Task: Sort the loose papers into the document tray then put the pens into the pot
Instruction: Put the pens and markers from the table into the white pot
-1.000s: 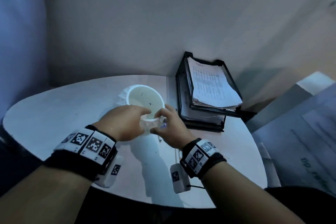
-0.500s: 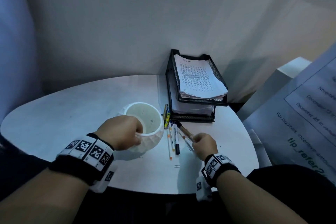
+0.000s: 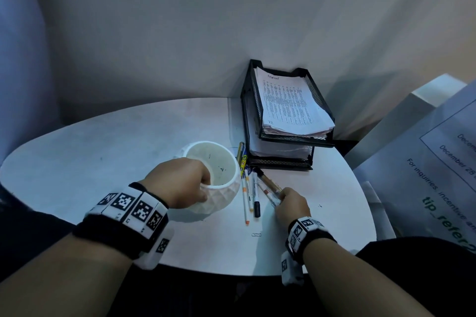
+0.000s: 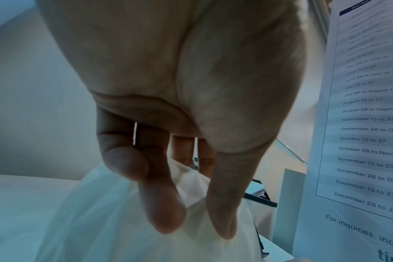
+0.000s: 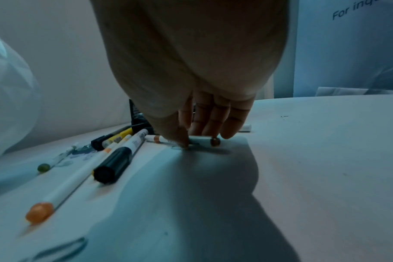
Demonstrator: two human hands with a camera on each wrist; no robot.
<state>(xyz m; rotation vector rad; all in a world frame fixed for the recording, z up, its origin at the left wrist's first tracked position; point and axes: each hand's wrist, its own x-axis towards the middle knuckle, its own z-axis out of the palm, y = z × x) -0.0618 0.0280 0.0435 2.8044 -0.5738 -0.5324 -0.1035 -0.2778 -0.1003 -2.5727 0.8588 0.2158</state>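
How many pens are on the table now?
7, as far as I can tell. Between pot and document tray: dark pen, yellow pen, two thin white pens, black-capped marker. Right of them: two brown-capped pens, one pinched by the right hand. Overlaps may hide more.

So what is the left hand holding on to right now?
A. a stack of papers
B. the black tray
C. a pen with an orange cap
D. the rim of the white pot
D. The left hand curls over the rim of the white pot, thumb outside and fingers over the edge, as the left wrist view also shows, while the pens lie on the table beside it.
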